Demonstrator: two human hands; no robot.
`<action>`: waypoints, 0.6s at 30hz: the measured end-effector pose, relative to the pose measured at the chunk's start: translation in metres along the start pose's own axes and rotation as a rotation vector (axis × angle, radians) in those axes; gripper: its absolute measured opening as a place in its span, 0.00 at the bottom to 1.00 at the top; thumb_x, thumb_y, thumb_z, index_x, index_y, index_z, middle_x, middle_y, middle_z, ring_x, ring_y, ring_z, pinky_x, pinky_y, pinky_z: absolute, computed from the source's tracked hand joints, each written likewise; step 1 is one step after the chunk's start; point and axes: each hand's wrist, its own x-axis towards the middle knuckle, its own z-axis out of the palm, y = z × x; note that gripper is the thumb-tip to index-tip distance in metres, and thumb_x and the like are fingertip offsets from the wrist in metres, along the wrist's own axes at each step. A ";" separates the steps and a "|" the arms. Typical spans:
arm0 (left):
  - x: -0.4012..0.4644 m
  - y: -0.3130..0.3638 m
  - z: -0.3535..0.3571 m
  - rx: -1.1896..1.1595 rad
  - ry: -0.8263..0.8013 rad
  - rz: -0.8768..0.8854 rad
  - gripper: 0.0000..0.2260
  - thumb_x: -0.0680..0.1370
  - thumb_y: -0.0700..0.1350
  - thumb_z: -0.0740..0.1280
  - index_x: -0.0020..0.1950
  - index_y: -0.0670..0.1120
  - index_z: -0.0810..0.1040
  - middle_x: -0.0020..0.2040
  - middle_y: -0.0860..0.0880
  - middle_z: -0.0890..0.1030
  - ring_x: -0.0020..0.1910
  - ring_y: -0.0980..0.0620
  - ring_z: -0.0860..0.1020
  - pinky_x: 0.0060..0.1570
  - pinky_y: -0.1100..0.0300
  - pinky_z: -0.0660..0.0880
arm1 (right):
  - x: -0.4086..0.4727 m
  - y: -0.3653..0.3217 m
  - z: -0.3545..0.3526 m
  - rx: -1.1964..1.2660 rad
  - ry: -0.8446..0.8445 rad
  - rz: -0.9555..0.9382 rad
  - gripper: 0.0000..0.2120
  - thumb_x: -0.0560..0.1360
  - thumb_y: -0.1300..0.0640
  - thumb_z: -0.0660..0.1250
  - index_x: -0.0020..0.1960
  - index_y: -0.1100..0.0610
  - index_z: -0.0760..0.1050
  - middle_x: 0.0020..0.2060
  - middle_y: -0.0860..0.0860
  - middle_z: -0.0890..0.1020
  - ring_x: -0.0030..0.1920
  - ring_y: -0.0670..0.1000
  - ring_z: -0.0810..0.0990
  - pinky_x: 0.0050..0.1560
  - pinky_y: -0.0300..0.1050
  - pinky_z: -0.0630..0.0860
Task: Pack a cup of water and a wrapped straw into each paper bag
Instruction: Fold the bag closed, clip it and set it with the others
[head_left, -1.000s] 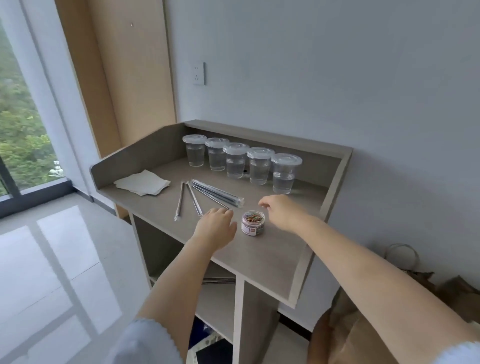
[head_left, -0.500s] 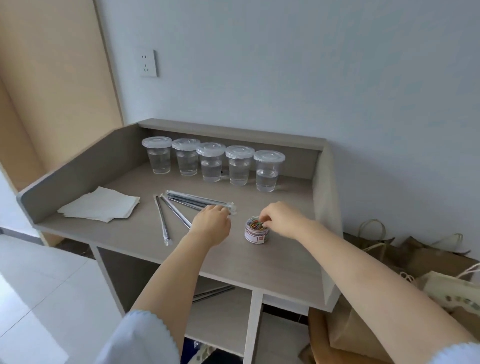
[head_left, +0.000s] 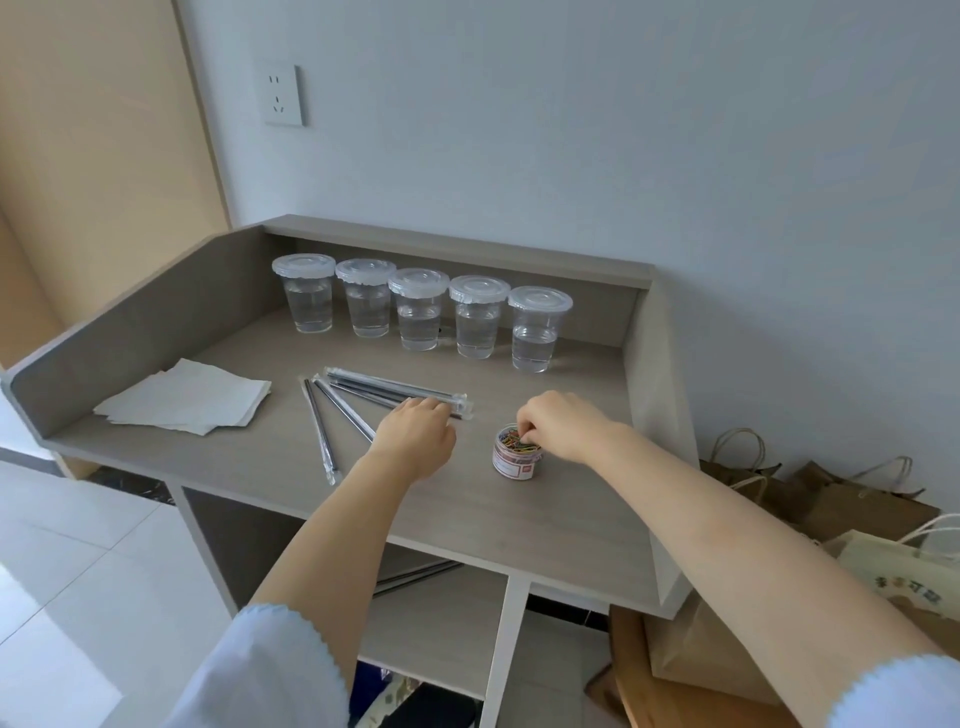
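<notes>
Grey desk (head_left: 545, 525), 5 cups (head_left: 418, 309), right hand (head_left: 563, 426) pinching clips, left hand (head_left: 415, 436) curled.

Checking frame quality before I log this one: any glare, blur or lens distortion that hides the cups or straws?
Head view: soft, even daylight; cups and straws sharp, only faint sheen on lids; wide-angle bending at the desk edges; left hand covers some straw ends.

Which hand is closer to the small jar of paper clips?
The right hand: its fingertips reach into the open top of the jar of paper clips. The left hand rests on the desk beside the jar, to its left, apart from it.
</notes>
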 end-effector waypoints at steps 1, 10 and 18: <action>-0.001 0.000 0.001 0.007 -0.004 0.006 0.14 0.82 0.46 0.54 0.62 0.42 0.73 0.64 0.45 0.74 0.65 0.45 0.68 0.61 0.57 0.65 | 0.000 0.000 -0.001 0.006 -0.003 0.002 0.08 0.78 0.57 0.64 0.55 0.55 0.79 0.54 0.54 0.80 0.55 0.57 0.77 0.47 0.43 0.69; 0.000 -0.001 0.000 0.015 -0.015 0.014 0.15 0.82 0.47 0.54 0.62 0.42 0.73 0.63 0.45 0.74 0.65 0.45 0.68 0.61 0.56 0.65 | -0.004 0.003 -0.001 0.150 -0.002 0.009 0.05 0.75 0.58 0.65 0.49 0.55 0.78 0.46 0.50 0.79 0.50 0.52 0.77 0.45 0.42 0.71; 0.000 0.003 0.002 0.018 -0.016 0.014 0.15 0.82 0.48 0.54 0.63 0.42 0.73 0.64 0.46 0.74 0.65 0.46 0.68 0.61 0.56 0.65 | 0.004 0.009 0.002 0.597 0.111 0.100 0.10 0.75 0.61 0.67 0.36 0.54 0.71 0.33 0.49 0.78 0.36 0.49 0.77 0.45 0.44 0.74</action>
